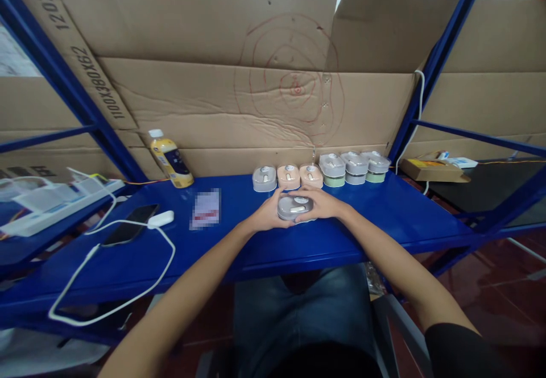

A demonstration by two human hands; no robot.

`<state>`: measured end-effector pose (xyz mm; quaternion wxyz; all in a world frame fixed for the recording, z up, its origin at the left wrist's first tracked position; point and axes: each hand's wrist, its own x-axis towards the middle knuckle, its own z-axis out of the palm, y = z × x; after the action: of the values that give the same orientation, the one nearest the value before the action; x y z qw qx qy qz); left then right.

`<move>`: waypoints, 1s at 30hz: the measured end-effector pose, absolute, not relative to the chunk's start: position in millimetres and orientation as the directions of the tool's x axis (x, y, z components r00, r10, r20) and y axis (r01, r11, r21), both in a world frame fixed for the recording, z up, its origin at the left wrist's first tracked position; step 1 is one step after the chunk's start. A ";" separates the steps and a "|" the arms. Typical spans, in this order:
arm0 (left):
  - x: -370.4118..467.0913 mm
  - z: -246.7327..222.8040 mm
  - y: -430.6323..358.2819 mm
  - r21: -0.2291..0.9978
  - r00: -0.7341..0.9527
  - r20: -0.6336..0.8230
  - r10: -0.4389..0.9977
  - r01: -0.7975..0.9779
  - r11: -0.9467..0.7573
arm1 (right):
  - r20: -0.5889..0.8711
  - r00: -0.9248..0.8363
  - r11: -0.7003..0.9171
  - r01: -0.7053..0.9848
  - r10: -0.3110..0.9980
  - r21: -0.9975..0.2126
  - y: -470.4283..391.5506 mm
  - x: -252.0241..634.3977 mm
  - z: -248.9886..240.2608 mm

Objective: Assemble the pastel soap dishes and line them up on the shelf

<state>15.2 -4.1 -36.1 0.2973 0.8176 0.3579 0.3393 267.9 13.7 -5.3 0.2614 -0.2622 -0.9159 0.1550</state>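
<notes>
Both my hands hold a small grey oval case with a clear lid (294,206) just above the blue shelf top, near its front edge. My left hand (268,212) wraps round its left side, thumb and fingers curved. From the right, my right hand (322,203) grips the other side, its fingers over the top rim. Beyond my hands stands a row of similar cases: a grey case (264,178) on the left, then a peach case (289,177) and another peach case (311,176). Stacked cases (332,169) with grey tops, some green below, continue the row rightward.
A yellow drink bottle (172,159) stands at the back left. Nearer lie a blurred card (206,208), a black phone (131,225) and a looping white cable (170,258). A power strip (63,210) is at far left. Cardboard (191,94) backs the shelf; blue posts (439,62) flank it.
</notes>
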 end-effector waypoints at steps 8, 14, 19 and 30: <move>16.5 -31.4 -5.2 0.713 0.539 0.326 0.776 0.399 -0.577 | 0.393 -0.743 0.834 0.420 0.542 -0.358 11.1 267.0 1.5; 17.4 -29.9 -5.6 0.700 0.531 0.331 0.780 0.417 -0.580 | 0.367 -0.735 0.818 0.460 0.569 -0.346 7.6 265.4 3.0; 14.6 -32.4 -3.0 0.698 0.531 0.342 0.775 0.409 -0.588 | 0.373 -0.713 0.802 0.490 0.594 -0.341 6.3 262.6 -3.6; 12.2 -36.1 1.7 0.753 0.504 0.325 0.800 0.374 -0.541 | 0.364 -0.697 0.787 0.558 0.617 -0.264 -1.1 258.2 -0.5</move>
<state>12.2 1.7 -36.1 0.3124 0.8090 0.3630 0.3408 258.2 -1.1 -0.5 0.2214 -0.3197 -0.9188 0.0668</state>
